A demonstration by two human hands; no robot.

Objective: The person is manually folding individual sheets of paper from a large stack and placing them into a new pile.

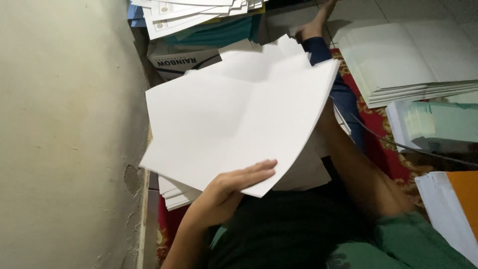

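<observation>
My left hand [230,188] grips the near edge of a fanned bundle of blank white sheets [234,119], fingers lying on top. The bundle is raised and tilted and covers most of the middle of the view. My right forearm [358,172] runs from the lower right up under the sheets. The right hand itself is hidden behind them, so its grip cannot be seen. More white sheets [174,194] lie stacked under the lifted bundle near the wall.
A pale plaster wall [64,134] fills the left. A cardboard box [184,61] and printed sheets [194,12] sit at the top. Paper stacks [408,55], a greenish stack [433,124] and an orange-topped pile [460,199] stand on the right on a red patterned carpet [381,132]. A blue-trousered leg [343,94] stretches ahead.
</observation>
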